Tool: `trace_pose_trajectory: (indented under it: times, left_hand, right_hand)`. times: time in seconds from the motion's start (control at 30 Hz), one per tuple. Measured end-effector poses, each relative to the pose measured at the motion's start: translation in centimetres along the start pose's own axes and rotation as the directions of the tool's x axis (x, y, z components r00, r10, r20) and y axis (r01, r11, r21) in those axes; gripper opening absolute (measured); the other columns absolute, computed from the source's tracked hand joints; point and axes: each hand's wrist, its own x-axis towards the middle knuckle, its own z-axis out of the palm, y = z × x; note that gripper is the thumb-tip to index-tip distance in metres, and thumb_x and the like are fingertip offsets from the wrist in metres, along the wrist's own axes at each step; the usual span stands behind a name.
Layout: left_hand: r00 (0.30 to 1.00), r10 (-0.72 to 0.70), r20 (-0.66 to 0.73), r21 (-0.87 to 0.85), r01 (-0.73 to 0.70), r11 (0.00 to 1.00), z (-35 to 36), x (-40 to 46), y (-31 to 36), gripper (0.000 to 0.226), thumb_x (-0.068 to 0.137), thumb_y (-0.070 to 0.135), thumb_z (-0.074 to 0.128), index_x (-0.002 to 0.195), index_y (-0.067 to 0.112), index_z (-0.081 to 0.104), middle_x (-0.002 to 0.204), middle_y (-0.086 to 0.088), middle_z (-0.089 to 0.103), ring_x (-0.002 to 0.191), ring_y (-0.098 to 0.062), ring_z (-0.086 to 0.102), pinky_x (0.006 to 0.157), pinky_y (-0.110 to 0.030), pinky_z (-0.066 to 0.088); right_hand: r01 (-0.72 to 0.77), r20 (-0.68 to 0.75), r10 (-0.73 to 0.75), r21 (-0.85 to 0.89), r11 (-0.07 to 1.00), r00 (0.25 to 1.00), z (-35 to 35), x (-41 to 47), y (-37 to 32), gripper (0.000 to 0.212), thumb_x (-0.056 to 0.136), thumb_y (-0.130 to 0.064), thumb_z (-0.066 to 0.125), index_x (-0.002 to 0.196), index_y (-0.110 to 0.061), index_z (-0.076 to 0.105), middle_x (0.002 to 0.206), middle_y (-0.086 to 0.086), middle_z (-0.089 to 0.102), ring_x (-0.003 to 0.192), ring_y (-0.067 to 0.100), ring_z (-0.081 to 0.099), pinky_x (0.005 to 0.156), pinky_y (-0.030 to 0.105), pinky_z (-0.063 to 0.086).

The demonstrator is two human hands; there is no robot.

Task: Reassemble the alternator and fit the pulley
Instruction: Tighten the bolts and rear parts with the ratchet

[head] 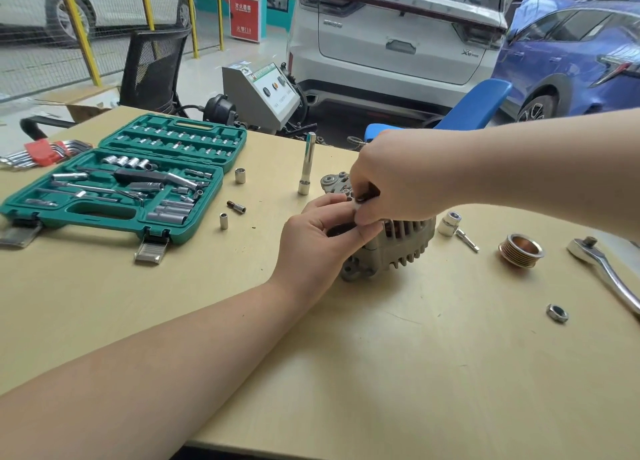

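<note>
The grey finned alternator (398, 245) stands on the wooden table (381, 373) near its middle. My left hand (318, 238) grips its left side from the front, fingers curled over the top. My right hand (391, 182) comes in from the right and pinches a small dark-and-silver tool or part over the alternator's top; what it is I cannot make out. The ribbed copper-coloured pulley (520, 250) lies apart on the table to the right. A loose nut (557, 313) lies in front of the pulley.
An open green socket case (114, 186) fills the left of the table, red-holdered hex keys (45, 153) behind it. Loose sockets (240, 175), a tall extension (307, 163), a socket (449, 223) and a ratchet (606, 269) lie around. Chairs and cars stand beyond.
</note>
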Motion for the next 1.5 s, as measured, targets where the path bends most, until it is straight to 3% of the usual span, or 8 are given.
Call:
trace_pose_trajectory:
  times: [0.13,0.37,0.6,0.8,1.07,1.23,1.37,1.5]
  left_hand:
    - [1.0,0.008,-0.014,0.002,-0.008,1.0,0.1,0.0,0.0,0.016,0.087,0.022,0.09,0.103,0.027,0.088,0.106,0.014,0.082,0.127,-0.004,0.059,0.109,-0.041,0.053]
    - [1.0,0.011,0.008,0.012,-0.012,1.0,0.0,0.0,0.2,0.008,0.09,0.028,0.089,0.095,0.022,0.088,0.111,0.013,0.079,0.127,-0.007,0.062,0.102,-0.023,0.052]
    - [0.999,0.045,-0.01,0.021,-0.045,0.999,0.0,0.2,-0.2,0.012,0.09,0.027,0.088,0.101,0.026,0.088,0.102,0.014,0.082,0.127,-0.003,0.06,0.104,-0.027,0.052]
    - [0.999,0.043,-0.026,0.02,-0.042,0.999,0.2,0.1,-0.1,0.01,0.09,0.025,0.087,0.098,0.02,0.089,0.099,0.015,0.082,0.128,-0.007,0.06,0.108,-0.036,0.053]
    - [0.998,0.062,-0.021,0.032,-0.061,0.998,0.2,0.1,-0.1,0.013,0.092,0.022,0.086,0.105,0.02,0.088,0.105,0.016,0.082,0.128,-0.007,0.059,0.109,-0.033,0.051]
    - [0.996,0.082,-0.021,0.041,-0.081,0.996,0.1,0.1,-0.3,0.018,0.093,0.018,0.085,0.11,0.021,0.087,0.109,0.015,0.082,0.128,-0.012,0.06,0.112,-0.042,0.052]
    - [0.996,0.081,-0.04,0.032,-0.079,0.996,0.5,-0.1,-0.2,0.011,0.093,0.022,0.086,0.103,0.021,0.088,0.103,0.015,0.082,0.128,-0.006,0.06,0.109,-0.033,0.052]
    - [0.996,0.057,-0.069,-0.007,-0.058,0.998,0.7,-0.1,-0.2,0.012,0.086,0.037,0.087,0.086,0.025,0.087,0.092,0.014,0.081,0.127,-0.003,0.061,0.103,-0.022,0.05]
  right_hand:
    - [-0.107,-0.078,0.109,0.029,0.994,0.991,1.0,-0.1,-0.5,0.042,0.081,-0.06,0.068,0.067,-0.021,0.064,0.054,-0.003,0.052,0.049,0.017,0.048,0.047,0.024,0.032]
    - [0.087,0.02,-0.088,0.033,0.996,0.996,-0.4,-0.1,0.2,0.01,0.084,-0.049,0.077,0.084,-0.041,0.073,0.081,-0.014,0.062,0.079,0.013,0.06,0.064,0.033,0.051]
    - [-0.149,-0.03,0.156,0.16,0.976,0.987,0.5,0.3,0.1,0.053,0.064,-0.076,0.08,0.071,-0.024,0.075,0.052,-0.007,0.061,0.055,0.015,0.059,0.048,0.023,0.038]
    - [-0.11,-0.042,0.118,0.147,0.983,0.992,0.8,-1.5,0.2,0.044,0.075,-0.073,0.073,0.085,-0.03,0.076,0.067,-0.009,0.069,0.065,0.016,0.065,0.059,0.03,0.055]
    - [-0.033,-0.048,0.038,0.102,0.994,0.998,0.5,-2.9,0.9,0.03,0.09,-0.065,0.065,0.101,-0.038,0.073,0.068,-0.015,0.061,0.064,0.0,0.05,0.055,0.028,0.039]
    - [0.092,0.043,-0.093,0.012,0.996,0.995,-1.0,-2.6,1.6,0.029,0.099,-0.052,0.061,0.127,-0.049,0.066,0.095,-0.013,0.071,0.09,0.016,0.062,0.08,0.041,0.056]
    - [-0.022,-0.014,0.023,0.012,1.0,1.0,-0.1,-3.0,0.6,0.026,0.096,-0.058,0.062,0.105,-0.036,0.071,0.072,-0.01,0.059,0.068,0.009,0.056,0.059,0.033,0.049]
    - [-0.167,-0.047,0.168,0.023,0.986,0.985,1.9,-2.7,-1.1,0.027,0.097,-0.046,0.06,0.092,-0.02,0.062,0.074,0.0,0.056,0.061,0.018,0.055,0.048,0.026,0.031]
